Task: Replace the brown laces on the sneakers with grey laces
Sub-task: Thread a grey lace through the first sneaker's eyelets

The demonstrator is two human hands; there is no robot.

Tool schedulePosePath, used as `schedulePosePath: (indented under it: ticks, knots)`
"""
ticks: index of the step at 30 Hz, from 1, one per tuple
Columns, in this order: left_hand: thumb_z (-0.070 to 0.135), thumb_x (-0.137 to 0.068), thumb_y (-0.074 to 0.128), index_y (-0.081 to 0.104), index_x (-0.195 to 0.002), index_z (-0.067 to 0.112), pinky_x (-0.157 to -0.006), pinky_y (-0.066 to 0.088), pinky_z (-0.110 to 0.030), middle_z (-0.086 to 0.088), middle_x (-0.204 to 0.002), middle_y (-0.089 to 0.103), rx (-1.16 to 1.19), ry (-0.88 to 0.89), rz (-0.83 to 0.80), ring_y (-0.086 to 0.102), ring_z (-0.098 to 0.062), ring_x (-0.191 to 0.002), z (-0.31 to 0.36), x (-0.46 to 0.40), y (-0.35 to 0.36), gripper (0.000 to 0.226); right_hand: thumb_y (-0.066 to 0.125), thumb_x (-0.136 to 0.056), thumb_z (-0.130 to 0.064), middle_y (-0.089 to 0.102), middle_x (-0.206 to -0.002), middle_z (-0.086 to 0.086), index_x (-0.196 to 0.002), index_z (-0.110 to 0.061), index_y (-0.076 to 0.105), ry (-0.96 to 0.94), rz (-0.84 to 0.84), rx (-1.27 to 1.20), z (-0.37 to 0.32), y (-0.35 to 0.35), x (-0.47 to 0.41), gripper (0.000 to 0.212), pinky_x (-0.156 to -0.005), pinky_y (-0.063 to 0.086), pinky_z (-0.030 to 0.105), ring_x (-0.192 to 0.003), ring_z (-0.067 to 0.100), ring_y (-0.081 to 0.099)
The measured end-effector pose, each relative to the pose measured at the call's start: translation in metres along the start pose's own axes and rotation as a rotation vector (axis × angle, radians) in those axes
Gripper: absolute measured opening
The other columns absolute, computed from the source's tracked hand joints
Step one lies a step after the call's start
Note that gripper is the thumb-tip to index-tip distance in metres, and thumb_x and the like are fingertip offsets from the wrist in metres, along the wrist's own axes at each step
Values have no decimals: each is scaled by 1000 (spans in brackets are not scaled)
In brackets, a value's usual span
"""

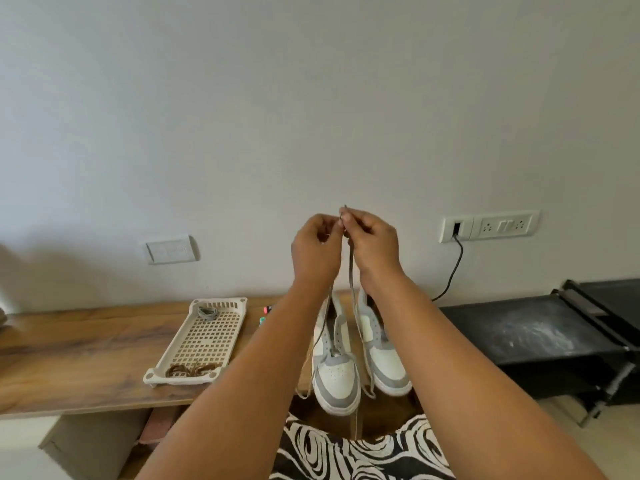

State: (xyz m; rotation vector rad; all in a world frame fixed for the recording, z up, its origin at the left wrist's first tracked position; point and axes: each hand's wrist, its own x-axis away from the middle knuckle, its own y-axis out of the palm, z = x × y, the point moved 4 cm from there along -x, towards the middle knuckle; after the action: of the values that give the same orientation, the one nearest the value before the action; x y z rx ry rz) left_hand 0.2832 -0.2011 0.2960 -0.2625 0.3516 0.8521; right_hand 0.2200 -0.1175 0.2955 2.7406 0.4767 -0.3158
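1. Nearest to the camera, a black-and-white patterned garment (363,452) fills the bottom edge, and both forearms rise from it toward the wall.

2. Just beyond, the two sneakers sit toes toward the person at the near edge of the wooden shelf (69,355). The left sneaker (334,372) hangs a little over that edge. The right sneaker (381,355) is just beside it, apart by a narrow gap. Each shoe's long axis runs from near to far.

3. The grey lace (350,271) is already through the lowest eyelets of the left sneaker. Its two strands climb almost straight up from the shoe, so the lace's long axis is vertical and the shoe lies directly below the fingers.

4. Up top, both hands meet. The right hand (372,247) pinches the lace ends, one tip poking out above its fingertips. The left hand (317,251) is curled with its fingertips at the same spot; it looks to be pinching a strand too, likely evening the two ends.

5. Judgement: the hands are about level, the left sitting more squarely over the laced shoe. The next threading means dropping straight down to the eyelets. There is open room above the shoes and bare wall behind.

6. To the left, well apart, a slotted tray (221,303) holds the brown laces (194,370) at its near end and a coiled second grey lace (207,313) at its far end.

7. Farthest, a socket plate (490,226) with a cable sits on the wall.
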Motion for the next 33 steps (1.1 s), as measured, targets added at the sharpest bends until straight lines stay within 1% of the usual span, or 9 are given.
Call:
schedulePosePath:
  ticks: [2, 5, 9, 14, 18, 22, 28, 30, 33]
  knots:
    - [26, -92, 65, 66, -80, 23, -70, 53, -35, 1, -75, 68, 27, 40, 16, 58, -12, -67, 34, -11, -7, 12, 67, -92, -14, 74, -99, 1, -103, -14, 74, -26, -39, -36, -34, 11, -3, 13, -88, 56, 29, -99, 19, 68]
    - [26, -92, 66, 66, -80, 23, -77, 58, -38, 6, -75, 67, 47, 96, 34, 63, -14, -73, 82, -26, -18, 12, 66, -93, -14, 72, -96, 2, -99, -16, 74, -72, -91, -50, -79, 24, -6, 11, -87, 55, 31, -88, 16, 64]
    - [31, -89, 68, 68, -82, 21, -80, 59, -44, 6, -76, 66, 47, 183, 12, 66, -17, -79, 129, -43, -30, 12, 67, -92, -18, 72, -95, -2, -101, -18, 74, -125, -157, -27, -131, 31, -11, 11, -79, 52, 23, -83, 11, 63]
    - [28, -90, 68, 69, -87, 18, -79, 59, -48, 7, -67, 61, 71, 230, 25, 63, -15, -72, 170, -52, -37, 11, 67, -92, -18, 69, -88, -5, -106, -15, 74, -111, -179, -65, -167, 38, -17, 15, -77, 50, 25, -85, 12, 60]
    - [25, -91, 68, 70, -88, 16, -78, 60, -46, 7, -67, 61, 93, 258, 29, 62, -13, -70, 196, -57, -40, 10, 68, -91, -18, 70, -90, -4, -104, -14, 74, -133, -181, -124, -192, 43, -20, 15, -77, 50, 25, -86, 13, 60]
    - [24, -90, 69, 70, -86, 17, -79, 60, -43, 2, -73, 66, 68, 295, 36, 63, -14, -72, 205, -60, -43, 8, 69, -91, -18, 72, -97, 0, -105, -13, 73, -163, -171, -29, -205, 49, -21, 16, -73, 50, 21, -86, 12, 63]
    - [18, -89, 70, 68, -84, 18, -84, 59, -41, 0, -77, 67, 261, 159, 49, 65, -15, -77, 202, -63, -47, 6, 72, -88, -18, 72, -88, -3, -97, -16, 73, -167, -107, -5, -204, 53, -20, 9, -72, 48, 21, -79, 8, 66]
    - [18, -90, 69, 68, -84, 18, -79, 59, -35, 3, -75, 66, 258, 156, 53, 63, -12, -74, 203, -63, -47, 7, 73, -87, -17, 73, -90, -3, -95, -17, 74, -191, -112, 12, -205, 56, -21, 8, -73, 48, 20, -82, 8, 67]
    - [20, -91, 67, 68, -84, 18, -63, 47, -22, 9, -68, 60, 162, 213, 63, 56, -5, -65, 207, -63, -48, 7, 74, -86, -17, 74, -94, -2, -97, -16, 75, -243, -110, 73, -207, 59, -23, 10, -74, 49, 19, -83, 8, 68]
